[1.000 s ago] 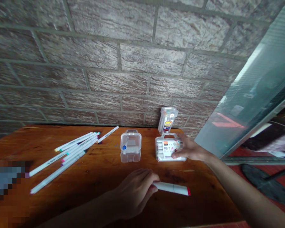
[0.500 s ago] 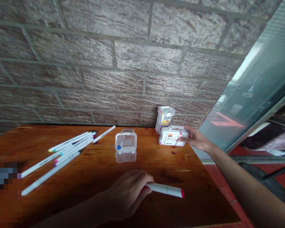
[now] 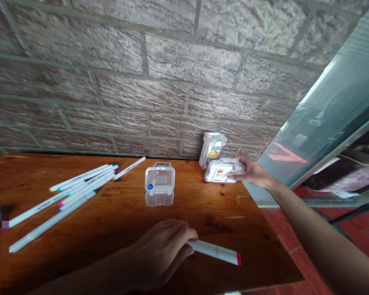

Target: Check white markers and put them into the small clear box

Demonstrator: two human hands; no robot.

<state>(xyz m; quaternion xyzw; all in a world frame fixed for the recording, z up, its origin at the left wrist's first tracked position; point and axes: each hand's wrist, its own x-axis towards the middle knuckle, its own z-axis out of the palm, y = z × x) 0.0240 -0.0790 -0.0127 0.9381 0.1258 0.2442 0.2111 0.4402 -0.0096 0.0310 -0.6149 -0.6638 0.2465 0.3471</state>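
Observation:
My left hand point(image 3: 161, 254) rests on the wooden table point(image 3: 117, 221) near its front edge, fingers closed round one end of a white marker point(image 3: 217, 253) with a red cap that lies on the wood. My right hand point(image 3: 252, 172) reaches to the table's far right corner and grips a clear plastic marker case point(image 3: 223, 171) with a printed label, lying flat by the brick wall. Just behind it a second clear case point(image 3: 211, 149) stands upright against the wall. A small clear box point(image 3: 159, 184) with one marker inside sits at the table's middle back.
Several white markers point(image 3: 70, 192) with coloured caps lie spread on the left of the table. The brick wall point(image 3: 141, 82) runs along the back edge. A glass panel point(image 3: 326, 114) rises at the right, past the table's right edge.
My right hand has carried the labelled marker case back and right, from the table's middle right to the far corner by the upright case. The left hand stays on the red-capped marker.

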